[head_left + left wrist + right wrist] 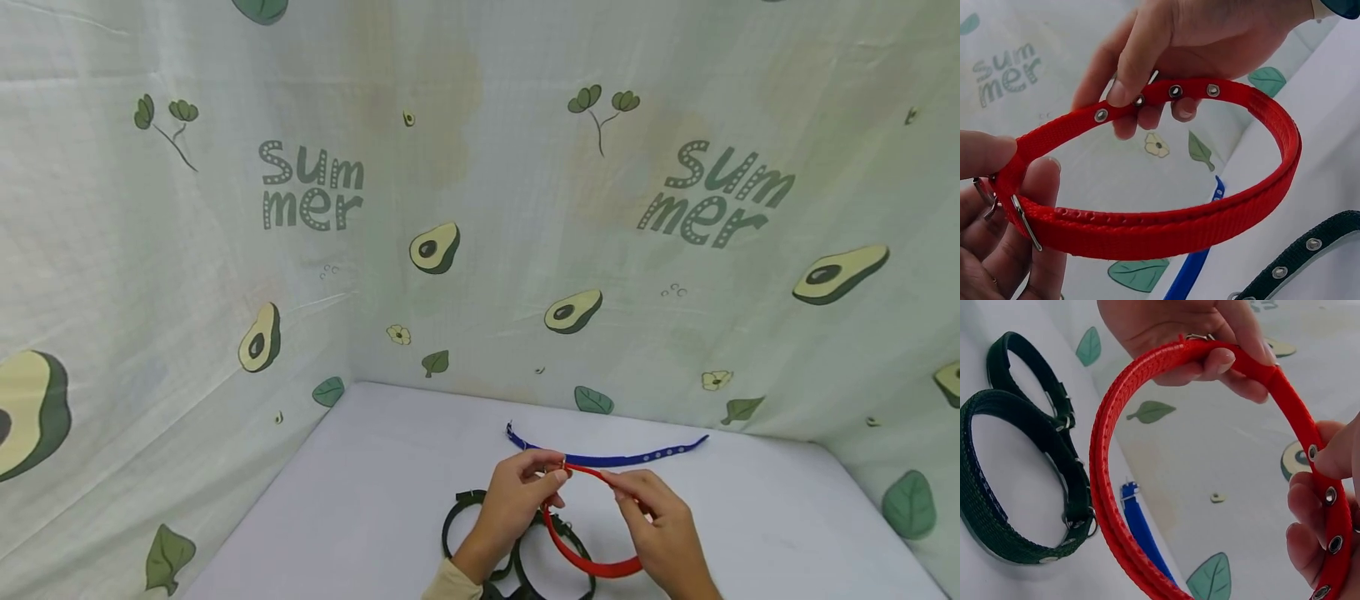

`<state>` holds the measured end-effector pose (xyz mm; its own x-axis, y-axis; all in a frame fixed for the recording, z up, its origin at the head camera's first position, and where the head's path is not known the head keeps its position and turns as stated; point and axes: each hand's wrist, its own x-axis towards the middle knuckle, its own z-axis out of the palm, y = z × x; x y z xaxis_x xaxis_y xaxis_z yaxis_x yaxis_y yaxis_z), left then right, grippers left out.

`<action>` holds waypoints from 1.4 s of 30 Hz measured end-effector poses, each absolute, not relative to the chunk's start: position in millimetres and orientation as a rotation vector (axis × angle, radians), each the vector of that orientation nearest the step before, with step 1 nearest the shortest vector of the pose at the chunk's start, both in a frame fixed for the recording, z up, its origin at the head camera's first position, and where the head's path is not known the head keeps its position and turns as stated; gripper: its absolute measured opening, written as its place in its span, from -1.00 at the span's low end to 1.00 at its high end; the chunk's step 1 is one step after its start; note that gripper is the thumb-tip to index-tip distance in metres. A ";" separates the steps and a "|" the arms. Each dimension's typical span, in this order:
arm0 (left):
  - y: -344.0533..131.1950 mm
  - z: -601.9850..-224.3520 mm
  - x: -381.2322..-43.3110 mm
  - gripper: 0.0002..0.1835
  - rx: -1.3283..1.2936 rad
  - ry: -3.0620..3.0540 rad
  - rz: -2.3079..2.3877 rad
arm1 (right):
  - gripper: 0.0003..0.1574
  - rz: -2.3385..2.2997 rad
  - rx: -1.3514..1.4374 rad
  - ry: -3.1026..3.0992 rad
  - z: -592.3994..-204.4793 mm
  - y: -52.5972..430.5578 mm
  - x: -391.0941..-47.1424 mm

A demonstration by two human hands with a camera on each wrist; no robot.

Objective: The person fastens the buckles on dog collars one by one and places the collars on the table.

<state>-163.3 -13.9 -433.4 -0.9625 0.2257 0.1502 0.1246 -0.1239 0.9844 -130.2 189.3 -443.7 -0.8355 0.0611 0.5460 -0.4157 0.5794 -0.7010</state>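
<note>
Red collar (603,570): up in both hands, bent into a wide loop above the table (360,483).
Left hand (517,492): I have it pinching the collar by the metal loop (1025,224), thumb and fingers on the red webbing.
Right hand (663,525): pinching the stretch with the eyelets (1212,90), thumb against the fingers.
Red tip: from my end it seems to reach the buckle, but the left fingers cover much of that spot.
Blue collar (622,460): on the table beyond the hands, laid out nearly straight, holed end to the right.
Green collars (975,487): two, ringed, side by side on the table, partly behind the left hand in my head view.
Cloth (495,183): pale, printed with avocados, leaves and "summer", behind the table.
</note>
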 end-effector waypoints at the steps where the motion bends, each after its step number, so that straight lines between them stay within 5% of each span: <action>1: -14.2 -433.6 -163.6 -0.74 0.415 2.031 2.270 | -0.55 1.191 0.303 -2.278 -444.0 189.6 -130.9; 10: -14.4 -431.1 -163.6 -0.75 0.414 2.004 2.321 | -0.44 1.015 0.476 -2.225 -442.1 195.4 -134.3; 29: -15.7 -429.9 -165.0 -0.74 0.473 2.034 2.267 | -0.55 1.096 0.276 -2.303 -437.8 186.9 -129.3; 42: -15.7 -432.3 -159.7 -0.74 0.531 2.142 2.042 | -0.46 1.091 0.425 -2.276 -441.9 176.3 -126.5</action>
